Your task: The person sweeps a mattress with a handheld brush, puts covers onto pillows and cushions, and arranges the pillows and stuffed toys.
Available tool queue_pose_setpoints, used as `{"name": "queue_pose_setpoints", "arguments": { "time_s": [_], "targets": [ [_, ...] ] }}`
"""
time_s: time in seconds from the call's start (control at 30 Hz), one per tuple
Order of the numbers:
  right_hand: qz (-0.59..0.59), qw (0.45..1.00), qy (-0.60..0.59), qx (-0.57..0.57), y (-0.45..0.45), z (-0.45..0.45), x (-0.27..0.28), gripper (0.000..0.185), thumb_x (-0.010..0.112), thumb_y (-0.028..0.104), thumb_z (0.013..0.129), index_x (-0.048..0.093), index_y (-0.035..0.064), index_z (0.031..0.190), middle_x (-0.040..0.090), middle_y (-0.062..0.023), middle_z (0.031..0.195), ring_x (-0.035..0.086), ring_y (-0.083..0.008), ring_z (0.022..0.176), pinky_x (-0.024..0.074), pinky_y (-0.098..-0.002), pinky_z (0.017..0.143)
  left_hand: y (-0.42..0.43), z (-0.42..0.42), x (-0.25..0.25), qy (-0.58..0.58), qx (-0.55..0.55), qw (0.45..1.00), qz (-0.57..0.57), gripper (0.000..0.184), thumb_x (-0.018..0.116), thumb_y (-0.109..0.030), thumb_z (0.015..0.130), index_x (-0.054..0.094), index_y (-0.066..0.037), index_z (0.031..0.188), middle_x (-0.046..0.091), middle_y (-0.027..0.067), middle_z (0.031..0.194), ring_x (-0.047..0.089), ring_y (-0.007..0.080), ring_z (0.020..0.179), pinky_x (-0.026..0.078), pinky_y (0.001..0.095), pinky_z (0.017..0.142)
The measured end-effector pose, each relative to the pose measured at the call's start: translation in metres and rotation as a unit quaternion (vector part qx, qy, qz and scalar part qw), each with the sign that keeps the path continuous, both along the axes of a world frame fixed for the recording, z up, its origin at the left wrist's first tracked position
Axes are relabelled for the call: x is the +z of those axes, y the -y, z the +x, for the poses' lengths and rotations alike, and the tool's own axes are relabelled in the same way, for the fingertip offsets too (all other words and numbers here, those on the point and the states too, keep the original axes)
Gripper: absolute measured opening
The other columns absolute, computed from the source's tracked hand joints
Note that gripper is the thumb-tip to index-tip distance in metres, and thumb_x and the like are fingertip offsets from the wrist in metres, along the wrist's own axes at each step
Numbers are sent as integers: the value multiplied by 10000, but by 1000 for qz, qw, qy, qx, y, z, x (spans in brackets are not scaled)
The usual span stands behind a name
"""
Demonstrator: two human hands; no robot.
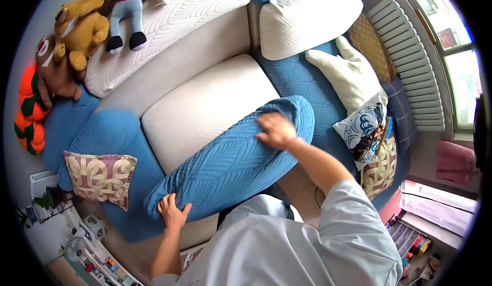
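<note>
A long sofa cushion (225,153) in a blue quilted cover stands tilted on its side in front of me, at the sofa's front edge. My left hand (174,212) grips its lower left end, with the thumb apart from the fingers. Near the right end, my right hand (277,131) rests on the blue cover with its fingers apart, slightly blurred by motion. Behind the cushion lies a cream quilted seat (210,107), flanked by blue-covered seat sections. The cushion's underside is hidden.
Plush toys (82,30) and a doll (127,14) sit at the upper left. Patterned pillows (101,176) and a white cushion (310,22) lie on the sofa. A cream plush piece (348,73) is at right, near a radiator (407,60) and window.
</note>
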State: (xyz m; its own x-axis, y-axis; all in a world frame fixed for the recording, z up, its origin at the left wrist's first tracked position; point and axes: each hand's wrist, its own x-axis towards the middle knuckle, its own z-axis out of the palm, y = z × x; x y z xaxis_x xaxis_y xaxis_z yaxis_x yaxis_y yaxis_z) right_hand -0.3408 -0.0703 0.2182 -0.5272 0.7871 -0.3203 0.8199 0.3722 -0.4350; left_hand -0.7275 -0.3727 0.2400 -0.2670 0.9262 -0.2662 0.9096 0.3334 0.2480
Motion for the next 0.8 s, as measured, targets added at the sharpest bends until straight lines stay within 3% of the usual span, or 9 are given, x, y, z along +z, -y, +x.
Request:
{"name": "queue_pose_setpoints", "arguments": {
  "time_s": [0.13, 0.2, 0.27, 0.33, 0.4, 0.47, 0.53, 0.57, 0.8],
  "targets": [
    [103, 974, 154, -132, -24, 92, -4, 637, 538, 486, 917, 438, 107, 1419, 359, -137, 1508, 288, -290, 1421, 260, -446, 1151, 0, -8, -4, 37, 14, 999, -14, 552, 649, -420, 835, 533, -39, 1217, 561, 178, 1141, 508, 368, 1100, 290, 522, 1014],
    [64, 945, -29, -319, -31, 119, -37, 689, 480, 513, 940, 384, 49, 1441, 361, -181, 1504, 314, -317, 1409, 264, -401, 1152, -40, -4, 31, 159, 177, 967, -92, 549, 638, -382, 849, 533, -43, 1268, 631, 195, 936, 588, 384, 938, 454, 472, 874],
    [-51, 880, -139, -451, -40, 140, -64, 704, 481, 507, 941, 400, -8, 1414, 440, -256, 1424, 401, -363, 1348, 307, -375, 1124, -61, -19, 28, 42, 17, 991, -125, 677, 700, -426, 781, 511, -68, 1324, 616, 200, 1038, 589, 388, 973, 479, 479, 868],
    [-97, 886, -133, -434, -42, 153, -67, 674, 494, 500, 936, 503, -63, 1306, 562, -289, 1274, 512, -397, 1239, 391, -396, 1044, -104, -28, 34, 0, -90, 975, -205, 846, 757, -467, 699, 459, -91, 1396, 476, 233, 1364, 520, 405, 1203, 423, 447, 1010],
    [-116, 889, -121, -426, -38, 154, -48, 645, 502, 486, 933, 554, -76, 1246, 593, -291, 1225, 535, -408, 1207, 422, -407, 1006, -141, -29, 13, 60, -125, 978, -155, 852, 774, -468, 692, 477, -76, 1388, 450, 242, 1414, 472, 379, 1281, 379, 410, 1065],
    [-102, 883, -187, -419, -28, 153, -46, 551, 535, 423, 935, 605, -88, 1130, 670, -221, 1060, 628, -305, 1024, 471, -371, 904, -164, -13, -46, 326, 18, 912, -249, 828, 791, -461, 693, 511, -54, 1357, 506, 236, 1376, 504, 353, 1258, 390, 389, 1056],
    [-127, 852, -290, -417, -18, 140, -30, 500, 550, 385, 936, 620, -91, 1073, 688, -166, 962, 634, -225, 929, 482, -347, 857, -199, 45, -4, 243, -39, 912, -329, 740, 787, -430, 723, 556, -34, 1304, 586, 238, 1284, 554, 332, 1211, 423, 385, 1022],
    [-124, 855, -296, -409, -14, 138, -25, 447, 557, 345, 937, 629, -93, 993, 664, -98, 860, 581, -141, 850, 484, -315, 798, -192, 49, -9, 252, -73, 921, -288, 582, 775, -377, 743, 647, -4, 1170, 682, 212, 1111, 639, 328, 1075, 473, 385, 945],
    [-148, 858, -378, -316, 15, 101, 87, 342, 580, 283, 928, 637, -54, 948, 648, -64, 837, 575, -119, 818, 491, -297, 770, -148, -2, 48, 271, -52, 912, -302, 322, 746, -248, 769, 723, 7, 964, 732, 145, 924, 672, 202, 870, 500, 334, 822]
  ]
}}
